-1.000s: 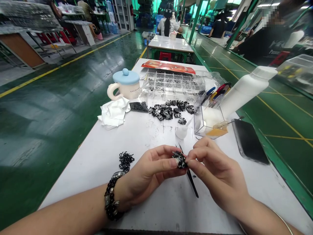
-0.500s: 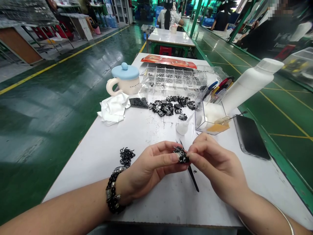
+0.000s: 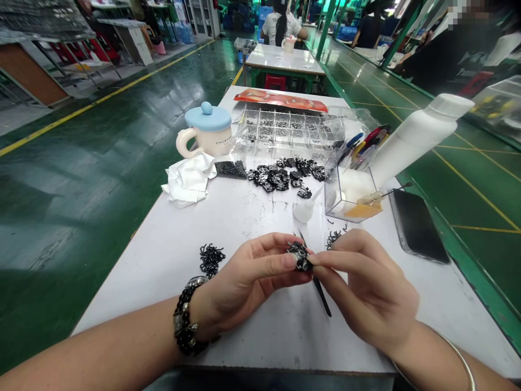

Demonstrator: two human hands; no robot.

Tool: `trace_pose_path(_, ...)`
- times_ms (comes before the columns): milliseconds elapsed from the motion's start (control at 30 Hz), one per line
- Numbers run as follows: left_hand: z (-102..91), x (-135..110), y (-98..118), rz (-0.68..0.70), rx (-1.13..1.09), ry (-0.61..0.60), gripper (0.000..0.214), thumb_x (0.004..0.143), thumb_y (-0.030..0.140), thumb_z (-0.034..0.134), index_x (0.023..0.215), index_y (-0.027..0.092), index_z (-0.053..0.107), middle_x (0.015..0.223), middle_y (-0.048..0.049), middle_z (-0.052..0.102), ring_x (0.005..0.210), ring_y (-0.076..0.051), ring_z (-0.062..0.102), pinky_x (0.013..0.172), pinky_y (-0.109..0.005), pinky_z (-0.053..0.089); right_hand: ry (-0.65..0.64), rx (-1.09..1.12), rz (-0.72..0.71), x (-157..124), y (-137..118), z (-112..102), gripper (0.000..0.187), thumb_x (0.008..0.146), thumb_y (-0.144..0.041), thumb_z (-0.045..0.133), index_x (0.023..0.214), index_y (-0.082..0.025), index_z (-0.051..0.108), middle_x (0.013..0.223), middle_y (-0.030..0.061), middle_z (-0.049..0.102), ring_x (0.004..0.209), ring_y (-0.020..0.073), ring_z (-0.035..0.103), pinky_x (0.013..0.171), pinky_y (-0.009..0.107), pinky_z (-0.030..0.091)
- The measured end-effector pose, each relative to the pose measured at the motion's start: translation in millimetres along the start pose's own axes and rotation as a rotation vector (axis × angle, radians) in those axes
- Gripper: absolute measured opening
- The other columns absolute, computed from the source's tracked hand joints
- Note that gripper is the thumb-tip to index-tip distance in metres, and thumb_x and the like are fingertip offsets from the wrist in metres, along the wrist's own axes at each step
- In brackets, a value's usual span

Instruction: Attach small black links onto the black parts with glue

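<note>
Left hand [image 3: 248, 277] and right hand [image 3: 366, 285] meet over the white worktable [image 3: 260, 345], their fingertips pinched together on a small cluster of black metal parts [image 3: 300, 256], which is held up just above the tabletop. From where I'm standing, a slim pair of black tweezers [image 3: 321, 294] runs behind that cluster, but I can't tell whether either hand is gripping it. A beaded black bracelet [image 3: 185, 320] sits on the left wrist, and a thin metal bangle [image 3: 459, 358] circles the right. Just left of the hands lies a loose heap of tiny black hooks [image 3: 210, 259], with a smaller bunch [image 3: 334, 237] by the right hand's knuckles. Farther up the table, black parts lie scattered [image 3: 280, 180] in front of a clear compartment tray [image 3: 285, 130], next to a bag of black pieces [image 3: 230, 169] and a crumpled white cloth [image 3: 187, 187]. A cream mug with a blue lid [image 3: 205, 133] stands behind the cloth. To the right are a clear acrylic box [image 3: 350, 198], a white squeeze bottle [image 3: 415, 138] leaning across it, a small white dropper bottle [image 3: 304, 210], and a dark phone [image 3: 419, 225] lying flat. Another worker [image 3: 280, 24] sits at the next table.
</note>
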State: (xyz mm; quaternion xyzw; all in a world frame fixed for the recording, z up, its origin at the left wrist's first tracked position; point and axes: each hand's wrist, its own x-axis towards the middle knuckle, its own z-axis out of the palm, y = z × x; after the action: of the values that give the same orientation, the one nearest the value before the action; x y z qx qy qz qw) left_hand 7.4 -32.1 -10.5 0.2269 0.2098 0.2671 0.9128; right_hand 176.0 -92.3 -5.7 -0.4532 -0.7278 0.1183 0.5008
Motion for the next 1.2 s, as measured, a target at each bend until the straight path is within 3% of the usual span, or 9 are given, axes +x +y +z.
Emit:
trace_pose_path(167, 0.3, -1.7, 2.6, 0.012, 0.024, 0.002, 0.02, 0.077, 0.01, 0.068, 0.096, 0.011, 0.062, 0.093, -0.0073, 0.068, 0.084, -0.014, 0.065, 0.08, -0.023, 0.054, 0.029, -0.19, -0.14, -0.6, -1.8, -0.4, 0.034, 0.076, -0.004, 0.063, 0.107, -0.019, 0.061, 0.075, 0.0014, 0.047, 0.064, 0.0127, 0.045, 0.055, 0.03, 0.039)
trace_pose_path(367, 4.4, -2.2, 3.8, 0.007, 0.022, -0.038, 0.02, 0.077, 0.009, 0.067, 0.096, 0.011, 0.062, 0.092, -0.0069, 0.07, 0.083, -0.015, 0.068, 0.079, -0.023, 0.052, 0.023, -0.136, 0.011, -0.1, -0.5, -2.7, 0.043, 0.077, -0.019, 0.068, 0.117, -0.027, 0.055, 0.081, 0.0031, 0.048, 0.072, 0.0171, 0.046, 0.059, 0.033, 0.039)
trace_pose_path(533, 2.1, -1.9, 3.2, 0.008, 0.06, -0.066, 0.029, 0.074, 0.014, 0.071, 0.1, 0.015, 0.059, 0.091, -0.0057, 0.069, 0.086, -0.018, 0.067, 0.081, -0.027, 0.049, -0.123, 0.037, 0.145, 2.8, 8.2, -7.4, 0.041, 0.076, -0.032, 0.07, 0.115, -0.029, 0.057, 0.087, 0.0034, 0.041, 0.082, 0.0191, 0.043, 0.069, 0.035, 0.04)
trace_pose_path(667, -0.3, -1.5, 2.7, -0.003, 0.068, -0.129, 0.036, 0.073, 0.016, 0.072, 0.105, 0.015, 0.055, 0.095, -0.0084, 0.069, 0.089, -0.017, 0.064, 0.083, -0.028, 0.044, -0.223, 0.179, 0.222, 4.7, 15.3, -10.2, 0.032, 0.078, -0.033, 0.069, 0.109, -0.032, 0.06, 0.089, 0.0019, 0.039, 0.086, 0.0176, 0.041, 0.077, 0.034, 0.04)
trace_pose_path(900, -2.0, -2.1, 1.1, -0.061, 0.096, -0.159, 0.032, 0.073, 0.019, 0.071, 0.101, 0.016, 0.055, 0.095, -0.0084, 0.068, 0.089, -0.015, 0.062, 0.085, -0.029, 0.042, -0.296, 0.373, 0.323, 6.4, 20.2, -9.0, 0.025, 0.077, -0.036, 0.069, 0.1, -0.029, 0.063, 0.086, 0.0024, 0.041, 0.083, 0.0176, 0.046, 0.073, 0.032, 0.044)
trace_pose_path(1000, -4.1, -2.2, 7.7, -0.068, 0.243, -0.145, 0.032, 0.074, 0.024, 0.071, 0.101, 0.017, 0.056, 0.098, -0.0078, 0.066, 0.091, -0.017, 0.061, 0.086, -0.031, 0.042, -0.297, 0.39, 0.353, 6.4, 19.9, -9.3, 0.022, 0.076, -0.037, 0.07, 0.095, -0.027, 0.064, 0.085, 0.0029, 0.044, 0.08, 0.0177, 0.047, 0.071, 0.032, 0.044)
trace_pose_path(1067, -5.2, -3.1, 15.0, 0.042, 0.463, -0.115, 0.032, 0.076, 0.027, 0.07, 0.104, 0.019, 0.058, 0.106, -0.0084, 0.063, 0.101, -0.021, 0.058, 0.091, -0.033, 0.041, -0.288, 0.392, 0.375, 6.4, 20.2, -10.2, 0.021, 0.076, -0.037, 0.069, 0.093, -0.027, 0.064, 0.086, 0.003, 0.045, 0.08, 0.0174, 0.046, 0.071, 0.032, 0.043)
trace_pose_path(1200, -3.7, -8.3, 26.7, 0.579, 1.064, -0.126, 0.046, 0.07, 0.018, 0.071, 0.114, 0.021, 0.058, 0.116, -0.0093, 0.058, 0.115, -0.027, 0.048, 0.101, -0.038, 0.035, -0.3, 0.398, 0.408, 6.3, 22.1, -11.3, 0.02, 0.077, -0.037, 0.068, 0.094, -0.027, 0.064, 0.087, 0.0027, 0.046, 0.08, 0.0169, 0.045, 0.072, 0.031, 0.042)
